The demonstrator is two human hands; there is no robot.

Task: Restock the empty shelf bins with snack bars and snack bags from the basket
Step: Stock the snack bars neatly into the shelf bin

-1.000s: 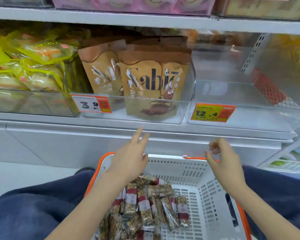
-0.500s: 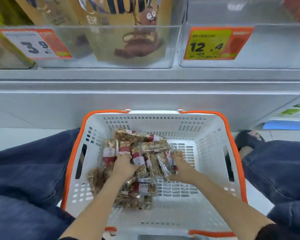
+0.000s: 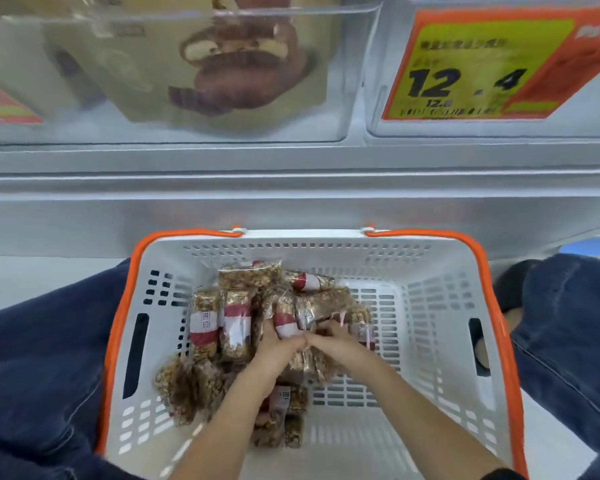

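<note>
A white basket with an orange rim (image 3: 440, 327) sits between my knees and holds a pile of several clear-wrapped snack bars (image 3: 236, 320) with red and white labels. My left hand (image 3: 278, 348) and my right hand (image 3: 333, 341) are side by side in the middle of the pile, fingers curled round bars at its centre. Above, a clear shelf bin (image 3: 548, 129) carries a yellow and orange 12.4 price tag (image 3: 478, 67); its inside is out of view.
The clear bin (image 3: 340, 109) at upper left holds a tan snack bag (image 3: 243, 64) with a brown cartoon figure. A grey metal shelf front (image 3: 291, 202) runs across above the basket. My legs in dark blue jeans (image 3: 42, 358) flank the basket on both sides.
The view has dropped from the shelf to the basket. Both hands went down from the basket's rim into the bar pile and have closed together at its centre.
</note>
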